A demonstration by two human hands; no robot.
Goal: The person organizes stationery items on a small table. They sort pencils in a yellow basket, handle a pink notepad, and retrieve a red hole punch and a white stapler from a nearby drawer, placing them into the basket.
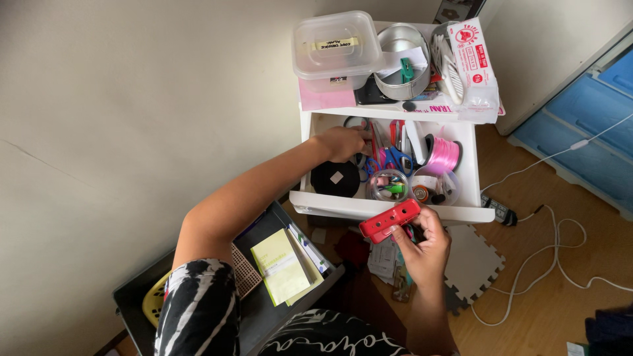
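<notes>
In front of the open white drawer (389, 209), the right hand (422, 254) grips one red rectangular case (389, 221) by its lower edge, fingers curled under it. The case hangs just outside the drawer's front rim, its long axis running from lower left up to upper right, nearly level. The left hand (341, 143) reaches into the drawer, fingers curled down among the scissors (389, 153); whether it grips anything I cannot tell. Inside lie at least two pairs of scissors, one pink ribbon spool (443, 155), one black disc (335, 178) and one round clear container (389, 185). One clear lidded box (335, 46) sits on top.
</notes>
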